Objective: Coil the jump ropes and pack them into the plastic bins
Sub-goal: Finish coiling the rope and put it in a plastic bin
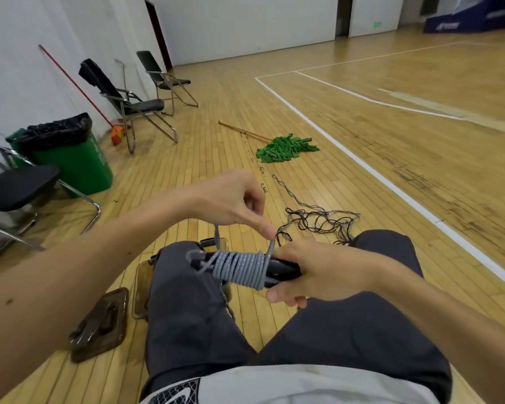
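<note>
Rope work over the lap (pixel 347 330): pinched soft grey plastic jump rope (pixel 239 268) with left hand (pixel 231 199), gripped its black handles (pixel 280 270) with right hand (pixel 321 272). Looked light, springy; best held by handles.

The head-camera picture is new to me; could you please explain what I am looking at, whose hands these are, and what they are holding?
No machine here: a person wears one camera on the head, looking down at their own bare hands and knees. The right hand grips the black handles of a jump rope, and the left hand pinches the grey cord, which is wound in tight turns round the handles. On the wooden floor lie a tangle of dark ropes, a green mop and, partly hidden behind the left knee, a clear plastic bin with a lid beside it.
</note>
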`<state>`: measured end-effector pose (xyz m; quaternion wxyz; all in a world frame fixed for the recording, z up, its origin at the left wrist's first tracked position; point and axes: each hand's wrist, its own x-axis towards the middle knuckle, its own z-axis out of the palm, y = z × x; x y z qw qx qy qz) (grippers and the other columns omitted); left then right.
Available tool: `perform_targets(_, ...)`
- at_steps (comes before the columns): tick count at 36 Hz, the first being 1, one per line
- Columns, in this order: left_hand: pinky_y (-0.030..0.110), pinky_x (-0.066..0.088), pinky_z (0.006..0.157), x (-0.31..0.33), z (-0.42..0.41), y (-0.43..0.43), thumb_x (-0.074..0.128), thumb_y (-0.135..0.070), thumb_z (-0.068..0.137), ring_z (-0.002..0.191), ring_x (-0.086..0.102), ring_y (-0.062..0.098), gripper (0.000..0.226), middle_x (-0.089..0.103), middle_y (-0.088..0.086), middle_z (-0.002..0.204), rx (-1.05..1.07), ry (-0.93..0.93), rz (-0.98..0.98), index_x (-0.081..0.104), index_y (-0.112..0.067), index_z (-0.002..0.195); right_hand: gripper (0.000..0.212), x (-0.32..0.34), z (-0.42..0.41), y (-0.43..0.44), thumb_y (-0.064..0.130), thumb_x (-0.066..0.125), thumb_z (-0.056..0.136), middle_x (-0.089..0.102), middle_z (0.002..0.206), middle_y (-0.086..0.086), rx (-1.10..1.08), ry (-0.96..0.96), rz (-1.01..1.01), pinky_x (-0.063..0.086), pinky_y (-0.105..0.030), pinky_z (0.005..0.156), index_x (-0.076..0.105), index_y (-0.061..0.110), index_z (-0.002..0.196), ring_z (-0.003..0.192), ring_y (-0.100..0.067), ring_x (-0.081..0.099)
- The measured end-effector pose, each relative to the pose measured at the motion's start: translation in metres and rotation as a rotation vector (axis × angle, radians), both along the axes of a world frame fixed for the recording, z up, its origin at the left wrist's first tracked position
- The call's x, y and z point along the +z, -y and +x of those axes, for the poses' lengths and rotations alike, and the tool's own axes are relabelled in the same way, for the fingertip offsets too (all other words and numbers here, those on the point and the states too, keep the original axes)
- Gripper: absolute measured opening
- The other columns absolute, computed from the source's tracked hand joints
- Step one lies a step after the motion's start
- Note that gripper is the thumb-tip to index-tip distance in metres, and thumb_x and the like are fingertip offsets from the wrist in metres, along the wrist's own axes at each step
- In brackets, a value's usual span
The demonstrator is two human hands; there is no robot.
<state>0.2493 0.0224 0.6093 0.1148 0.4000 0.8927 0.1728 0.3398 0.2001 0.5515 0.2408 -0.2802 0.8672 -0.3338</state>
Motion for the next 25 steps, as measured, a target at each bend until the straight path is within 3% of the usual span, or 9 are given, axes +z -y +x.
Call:
perform_targets(2, 0.019, 0.034, 0.051, -0.001, -0.001, 0.003, 0.078, -0.058, 0.064, 0.052, 0.043, 0.005, 0.048, 0.050, -0.005, 0.056, 0.017, 0.081, 0.066, 0.069, -0.011, 0.069, 0.015, -0.002, 0.002, 0.001, 0.026, 0.065, 0.099, 0.067, 0.081, 0.002, -0.001, -0.002, -0.101, 0.057, -0.032, 0.073, 0.058, 0.012, 0.101, 0.073, -0.021, 0.067)
perform_targets(5, 0.015, 0.035, 0.049, -0.004, -0.002, 0.011, 0.077, -0.048, 0.070, 0.051, 0.044, 0.007, 0.048, 0.053, -0.001, 0.057, 0.046, 0.188, 0.157, 0.070, -0.001, 0.077, 0.019, -0.002, 0.005, 0.003, 0.021, 0.062, 0.101, 0.067, 0.083, -0.002, -0.011, 0.003, -0.258, 0.054, -0.026, 0.065, 0.056, 0.005, 0.108, 0.072, -0.016, 0.066)
perform_targets(9, 0.013, 0.040, 0.045, -0.016, -0.007, 0.016, 0.072, -0.027, 0.083, 0.046, 0.053, 0.002, 0.034, 0.060, -0.007, 0.053, 0.145, 0.298, 0.247, 0.066, 0.006, 0.080, 0.005, 0.000, 0.009, 0.005, 0.015, 0.060, 0.101, 0.065, 0.081, 0.000, -0.040, 0.053, -0.442, 0.054, -0.029, 0.062, 0.055, 0.014, 0.101, 0.073, -0.016, 0.066)
perform_targets(12, 0.025, 0.055, 0.063, -0.032, -0.013, 0.033, 0.068, -0.010, 0.094, 0.075, 0.067, 0.014, 0.006, 0.071, 0.001, 0.082, 0.232, 0.251, 0.266, 0.070, -0.004, 0.093, 0.017, -0.001, 0.010, 0.005, 0.011, 0.061, 0.100, 0.064, 0.082, 0.005, -0.053, 0.204, -0.576, 0.056, -0.033, 0.068, 0.052, 0.016, 0.114, 0.077, -0.020, 0.068)
perform_targets(14, 0.044, 0.058, 0.083, -0.036, -0.010, 0.038, 0.061, -0.002, 0.097, 0.098, 0.064, 0.035, 0.015, 0.067, 0.012, 0.107, 0.301, 0.262, 0.263, 0.068, -0.002, 0.110, 0.030, -0.002, 0.012, 0.005, 0.006, 0.061, 0.098, 0.064, 0.081, 0.010, -0.076, 0.302, -0.655, 0.056, -0.031, 0.068, 0.049, 0.017, 0.124, 0.075, -0.019, 0.067)
perform_targets(15, 0.047, 0.056, 0.089, -0.034, -0.005, 0.037, 0.057, 0.001, 0.098, 0.099, 0.060, 0.041, 0.018, 0.064, 0.020, 0.111, 0.323, 0.294, 0.286, 0.063, 0.005, 0.114, 0.032, -0.003, 0.012, 0.006, 0.005, 0.061, 0.098, 0.064, 0.080, 0.009, -0.089, 0.312, -0.690, 0.055, -0.029, 0.066, 0.049, 0.017, 0.125, 0.073, -0.018, 0.066)
perform_targets(16, 0.045, 0.057, 0.086, -0.034, -0.001, 0.035, 0.053, 0.001, 0.099, 0.090, 0.058, 0.042, 0.015, 0.064, 0.022, 0.103, 0.328, 0.318, 0.330, 0.062, 0.008, 0.108, 0.030, -0.004, 0.012, 0.007, 0.005, 0.061, 0.098, 0.064, 0.080, 0.008, -0.107, 0.298, -0.719, 0.054, -0.027, 0.063, 0.051, 0.016, 0.124, 0.070, -0.016, 0.064)
perform_targets(19, 0.022, 0.040, 0.050, -0.033, 0.013, 0.022, 0.043, -0.003, 0.103, 0.052, 0.045, 0.013, 0.034, 0.055, 0.001, 0.060, 0.300, 0.415, 0.422, 0.059, -0.009, 0.075, 0.021, -0.003, 0.008, 0.011, 0.007, 0.064, 0.096, 0.066, 0.079, 0.003, -0.207, 0.227, -0.781, 0.049, -0.022, 0.055, 0.058, 0.013, 0.115, 0.063, -0.012, 0.058)
perform_targets(25, 0.022, 0.027, 0.044, -0.041, 0.021, 0.015, 0.041, -0.020, 0.107, 0.044, 0.031, 0.011, 0.029, 0.042, 0.000, 0.053, 0.314, 0.515, 0.470, 0.060, -0.010, 0.087, 0.012, -0.009, -0.005, 0.011, 0.008, 0.069, 0.093, 0.063, 0.072, -0.002, -0.429, 0.191, -0.840, 0.043, -0.020, 0.049, 0.061, 0.006, 0.100, 0.055, -0.012, 0.054)
